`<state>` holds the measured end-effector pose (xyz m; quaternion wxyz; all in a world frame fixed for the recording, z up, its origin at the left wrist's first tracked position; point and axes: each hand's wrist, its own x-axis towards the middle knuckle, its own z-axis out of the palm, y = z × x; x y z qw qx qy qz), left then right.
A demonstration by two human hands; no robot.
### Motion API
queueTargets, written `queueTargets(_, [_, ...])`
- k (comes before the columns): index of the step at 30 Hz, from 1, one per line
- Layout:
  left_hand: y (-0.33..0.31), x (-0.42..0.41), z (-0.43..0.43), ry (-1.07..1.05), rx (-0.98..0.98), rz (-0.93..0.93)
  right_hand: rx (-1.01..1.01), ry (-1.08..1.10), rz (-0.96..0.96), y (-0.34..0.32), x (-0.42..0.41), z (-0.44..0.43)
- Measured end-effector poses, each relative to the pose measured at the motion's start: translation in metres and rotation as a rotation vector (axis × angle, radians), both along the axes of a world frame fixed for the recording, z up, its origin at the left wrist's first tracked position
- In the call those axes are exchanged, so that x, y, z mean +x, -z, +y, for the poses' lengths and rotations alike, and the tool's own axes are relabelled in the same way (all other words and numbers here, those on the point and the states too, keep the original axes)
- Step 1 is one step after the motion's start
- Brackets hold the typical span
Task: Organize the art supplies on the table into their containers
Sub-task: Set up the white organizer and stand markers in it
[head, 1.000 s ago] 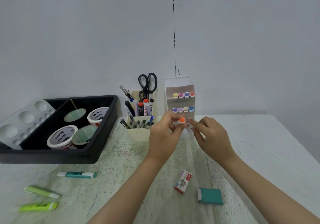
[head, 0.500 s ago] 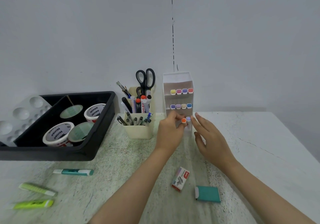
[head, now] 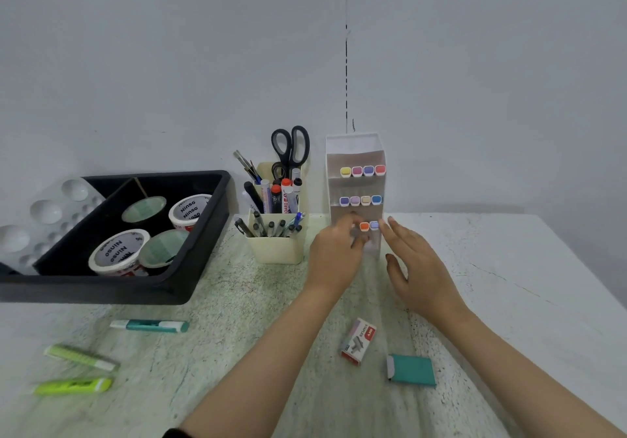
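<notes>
A white tiered marker rack stands at the back of the table with two full rows of coloured caps. In its lowest row an orange-capped marker sits beside a lilac one. My left hand hovers just left of the orange cap, fingers loosely curled, pinching nothing that I can see. My right hand is held flat with straight fingers beside the rack's right lower corner. Loose on the table lie a teal pen, two green highlighters, a staples box and a teal eraser.
A cream pen holder with pens and scissors stands left of the rack. A black tray at the left holds paint tubs, with a white palette leaning on its far side. A wall runs behind the table.
My left hand carried the orange marker forward into the rack's lowest row and let go of it. My right hand opened flat and shifted to the rack's right side.
</notes>
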<state>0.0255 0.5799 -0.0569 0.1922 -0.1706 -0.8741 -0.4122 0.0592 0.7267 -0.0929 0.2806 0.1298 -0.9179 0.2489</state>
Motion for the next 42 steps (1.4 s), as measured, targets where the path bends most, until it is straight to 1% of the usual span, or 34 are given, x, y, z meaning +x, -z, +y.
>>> queueTargets(3, [0.001,0.021,-0.021,0.005,-0.043,0.036,-0.068,0.060,-0.033,-0.001,0.014,-0.009])
queueTargets(6, [0.007,0.049,-0.057,0.012,-0.016,0.050,-0.098,0.089,0.040,-0.002,0.036,-0.029])
queueTargets(8, [0.012,0.064,-0.086,-0.011,-0.017,0.054,-0.080,0.066,0.105,-0.005,0.049,-0.046])
queueTargets(10, [0.016,0.078,-0.120,-0.067,-0.034,0.051,-0.050,-0.001,0.127,-0.010,0.059,-0.069])
queueTargets(15, [0.023,0.108,-0.211,-0.240,-0.105,0.007,-0.009,-0.176,-0.084,-0.008,0.066,-0.146])
queueTargets(18, [0.030,0.123,-0.264,-0.291,-0.144,-0.014,0.014,-0.234,-0.168,-0.001,0.061,-0.191])
queueTargets(23, [0.028,0.148,-0.325,-0.293,-0.119,-0.078,0.075,-0.220,-0.242,0.001,0.049,-0.257])
queueTargets(29, [0.042,0.148,-0.366,-0.283,-0.236,-0.123,0.131,-0.175,-0.329,0.003,0.036,-0.302])
queueTargets(31, [0.046,0.145,-0.369,-0.293,-0.273,-0.142,0.111,-0.168,-0.331,0.006,0.033,-0.307])
queueTargets(35, [0.051,0.137,-0.367,-0.241,-0.337,-0.151,-0.034,-0.162,-0.356,0.009,0.036,-0.302])
queueTargets(36, [0.052,0.135,-0.366,-0.220,-0.331,-0.159,-0.108,-0.173,-0.381,0.008,0.038,-0.299])
queueTargets(38, [0.049,0.134,-0.359,-0.187,-0.289,-0.186,-0.342,-0.189,-0.408,0.004,0.045,-0.289])
queueTargets(40, [0.044,0.133,-0.345,-0.150,-0.173,-0.239,-0.591,-0.175,-0.361,-0.001,0.054,-0.278])
queueTargets(42, [0.038,0.132,-0.326,-0.140,0.046,-0.309,-0.728,-0.124,-0.277,-0.005,0.062,-0.263])
